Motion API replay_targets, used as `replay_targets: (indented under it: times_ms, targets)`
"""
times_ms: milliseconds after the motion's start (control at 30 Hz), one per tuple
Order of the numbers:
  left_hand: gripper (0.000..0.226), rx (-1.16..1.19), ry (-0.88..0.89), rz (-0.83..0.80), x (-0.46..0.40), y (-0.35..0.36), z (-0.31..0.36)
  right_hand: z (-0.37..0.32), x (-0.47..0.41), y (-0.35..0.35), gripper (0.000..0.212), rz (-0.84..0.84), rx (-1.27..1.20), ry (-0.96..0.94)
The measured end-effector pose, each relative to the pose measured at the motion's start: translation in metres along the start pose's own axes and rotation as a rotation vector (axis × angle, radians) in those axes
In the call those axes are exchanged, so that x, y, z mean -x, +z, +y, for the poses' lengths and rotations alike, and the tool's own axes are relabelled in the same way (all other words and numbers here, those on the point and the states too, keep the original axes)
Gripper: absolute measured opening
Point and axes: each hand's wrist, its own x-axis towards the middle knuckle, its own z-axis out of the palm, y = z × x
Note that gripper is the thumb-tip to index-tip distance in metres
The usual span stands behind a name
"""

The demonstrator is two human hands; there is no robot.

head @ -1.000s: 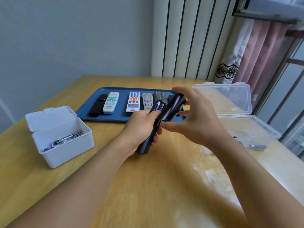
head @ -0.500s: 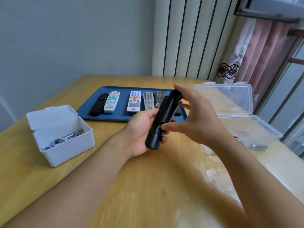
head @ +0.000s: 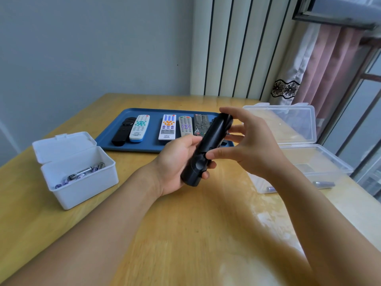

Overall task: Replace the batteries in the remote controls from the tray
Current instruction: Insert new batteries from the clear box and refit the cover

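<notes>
The left hand (head: 177, 162) grips the black remote (head: 208, 149) above the surface (head: 185, 223); the right hand (head: 247, 145) pinches its back. The remote hides part of the blue tray (head: 115, 141) behind it.

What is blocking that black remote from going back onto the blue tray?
Nothing visible. The black remote, held in both hands, hovers just before the blue tray, and an open gap shows between the remotes lying there.

Head view, downward over table (head: 185, 234)
</notes>
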Motion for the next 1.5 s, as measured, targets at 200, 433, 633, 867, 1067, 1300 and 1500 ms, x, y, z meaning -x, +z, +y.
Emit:
replay_targets:
  times_ms: [200,433,633,867,1067,1300,1500]
  targets:
    - [0.024,-0.415,0.165,0.097,0.001,0.002,-0.005,0.004,-0.001,-0.003,0.098,0.026,-0.068,0.018]
    - [0.02,-0.744,0.447,0.194,0.0,-0.003,-0.008,0.004,-0.004,-0.017,0.053,0.057,-0.24,0.025]
    - [0.011,-0.964,0.557,0.279,-0.001,-0.006,-0.012,0.001,-0.003,-0.023,0.046,0.061,-0.335,0.012]
    - [0.015,-0.958,0.459,0.184,0.006,-0.002,-0.004,0.002,-0.003,-0.037,0.038,0.031,-0.269,0.0]
    - [0.019,-1.04,0.459,0.175,0.007,-0.003,-0.003,-0.002,0.001,-0.036,0.035,0.068,-0.18,-0.063]
    - [0.016,-0.929,0.494,0.187,0.0,-0.003,-0.012,0.005,0.0,-0.02,0.05,0.097,-0.113,-0.134]
    - [0.014,-0.803,0.465,0.172,0.001,-0.002,-0.008,0.006,-0.003,-0.031,0.043,0.089,-0.229,-0.075]
